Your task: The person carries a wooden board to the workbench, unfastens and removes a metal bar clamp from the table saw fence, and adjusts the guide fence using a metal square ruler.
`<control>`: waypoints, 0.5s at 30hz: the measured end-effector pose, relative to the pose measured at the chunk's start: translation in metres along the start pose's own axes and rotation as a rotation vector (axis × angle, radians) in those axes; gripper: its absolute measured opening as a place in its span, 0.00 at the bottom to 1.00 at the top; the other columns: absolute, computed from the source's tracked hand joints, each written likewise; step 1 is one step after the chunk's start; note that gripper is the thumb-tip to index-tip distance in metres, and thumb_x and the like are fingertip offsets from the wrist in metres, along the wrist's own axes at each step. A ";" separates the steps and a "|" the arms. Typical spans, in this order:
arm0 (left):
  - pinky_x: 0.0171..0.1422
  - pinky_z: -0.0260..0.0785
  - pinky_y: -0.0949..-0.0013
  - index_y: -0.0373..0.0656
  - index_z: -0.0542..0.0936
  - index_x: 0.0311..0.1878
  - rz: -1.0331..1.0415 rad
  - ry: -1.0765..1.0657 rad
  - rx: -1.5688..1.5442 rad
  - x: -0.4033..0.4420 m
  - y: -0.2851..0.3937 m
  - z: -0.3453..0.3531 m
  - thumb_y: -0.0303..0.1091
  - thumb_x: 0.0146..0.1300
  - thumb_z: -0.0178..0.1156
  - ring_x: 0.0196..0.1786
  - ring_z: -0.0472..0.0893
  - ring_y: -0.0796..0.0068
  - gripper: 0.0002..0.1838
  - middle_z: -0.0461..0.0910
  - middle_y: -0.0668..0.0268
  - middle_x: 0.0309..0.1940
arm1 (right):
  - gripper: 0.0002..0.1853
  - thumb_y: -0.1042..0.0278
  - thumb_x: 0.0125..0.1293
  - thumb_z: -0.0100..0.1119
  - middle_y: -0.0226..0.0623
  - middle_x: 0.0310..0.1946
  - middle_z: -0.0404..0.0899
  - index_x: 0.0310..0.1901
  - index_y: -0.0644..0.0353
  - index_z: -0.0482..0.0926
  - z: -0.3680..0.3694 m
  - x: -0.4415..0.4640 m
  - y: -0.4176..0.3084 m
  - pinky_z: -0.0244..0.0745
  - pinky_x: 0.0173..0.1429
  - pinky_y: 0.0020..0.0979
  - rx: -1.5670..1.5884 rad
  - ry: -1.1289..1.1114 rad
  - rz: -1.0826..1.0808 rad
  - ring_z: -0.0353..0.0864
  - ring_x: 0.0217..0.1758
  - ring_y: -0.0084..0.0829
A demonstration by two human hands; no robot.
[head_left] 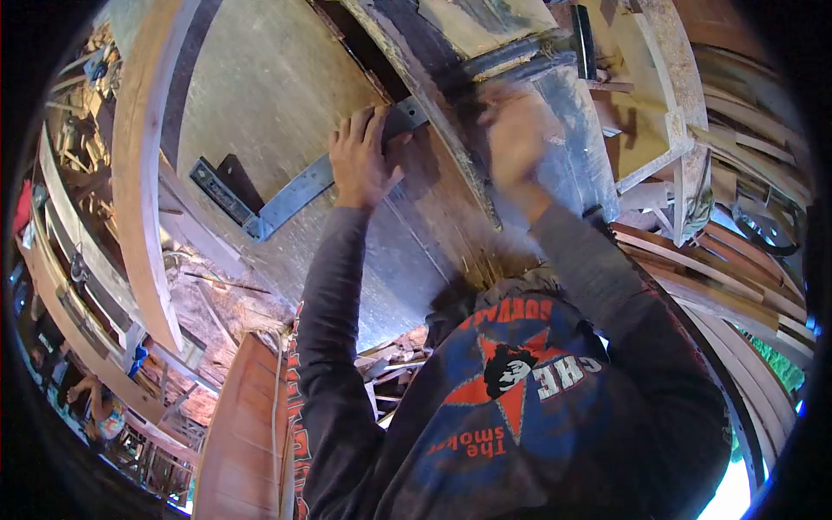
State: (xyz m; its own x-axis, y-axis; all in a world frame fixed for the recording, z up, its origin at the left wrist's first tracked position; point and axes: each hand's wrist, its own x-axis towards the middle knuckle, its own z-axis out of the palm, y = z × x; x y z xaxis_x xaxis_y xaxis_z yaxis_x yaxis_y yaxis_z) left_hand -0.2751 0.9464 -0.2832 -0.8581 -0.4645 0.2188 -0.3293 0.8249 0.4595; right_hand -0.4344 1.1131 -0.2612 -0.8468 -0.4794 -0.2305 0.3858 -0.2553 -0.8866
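Note:
A metal square [290, 201] lies across a broad wooden board [251, 95], its short arm at the left. My left hand [360, 156] grips its long bar near the right end, with the fingers over the bar and the thumb out to the right. Right of a raised, rough-edged wooden strip [438, 117], my right hand [517, 143] is bent and smeared by motion over a worn grey wooden surface [576, 113]. Whether it holds anything is hidden by the blur.
A curved timber [139, 165] rises at the left, with wood scraps [91, 130] beyond it. A reddish plank [238, 433] stands at the lower left. Long boards [737, 286] are stacked at the right. Part of another person [100, 407] shows at the far lower left.

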 end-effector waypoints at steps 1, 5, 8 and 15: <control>0.55 0.67 0.54 0.48 0.78 0.63 0.004 -0.003 -0.003 0.000 0.000 0.001 0.48 0.54 0.73 0.55 0.78 0.55 0.34 0.79 0.61 0.57 | 0.12 0.69 0.71 0.45 0.43 0.56 0.78 0.51 0.62 0.74 0.006 -0.007 -0.001 0.70 0.53 0.28 -0.037 -0.047 -0.041 0.75 0.54 0.29; 0.55 0.68 0.54 0.46 0.78 0.63 -0.001 -0.024 -0.003 0.001 0.002 -0.004 0.47 0.55 0.73 0.55 0.78 0.55 0.32 0.80 0.60 0.56 | 0.20 0.62 0.70 0.46 0.45 0.56 0.79 0.56 0.67 0.75 -0.007 0.006 -0.002 0.68 0.58 0.30 -0.039 -0.049 -0.046 0.75 0.58 0.32; 0.55 0.68 0.55 0.45 0.79 0.62 -0.001 -0.005 -0.013 0.002 0.003 -0.005 0.45 0.57 0.72 0.55 0.79 0.55 0.30 0.80 0.59 0.54 | 0.20 0.62 0.70 0.46 0.44 0.57 0.78 0.57 0.67 0.74 -0.013 0.022 -0.013 0.68 0.58 0.31 0.056 0.059 -0.013 0.75 0.57 0.32; 0.55 0.68 0.56 0.45 0.79 0.62 -0.005 -0.029 -0.008 0.001 0.004 -0.007 0.45 0.56 0.73 0.55 0.79 0.55 0.31 0.80 0.59 0.55 | 0.14 0.64 0.72 0.46 0.44 0.56 0.79 0.53 0.60 0.73 0.004 -0.007 0.006 0.68 0.54 0.33 -0.030 -0.007 0.067 0.76 0.55 0.32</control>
State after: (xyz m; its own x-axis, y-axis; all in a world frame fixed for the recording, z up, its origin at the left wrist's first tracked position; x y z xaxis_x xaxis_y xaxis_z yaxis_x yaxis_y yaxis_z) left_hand -0.2752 0.9472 -0.2752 -0.8674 -0.4594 0.1915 -0.3311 0.8199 0.4672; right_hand -0.4250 1.1114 -0.2639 -0.8170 -0.5004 -0.2867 0.4300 -0.1972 -0.8810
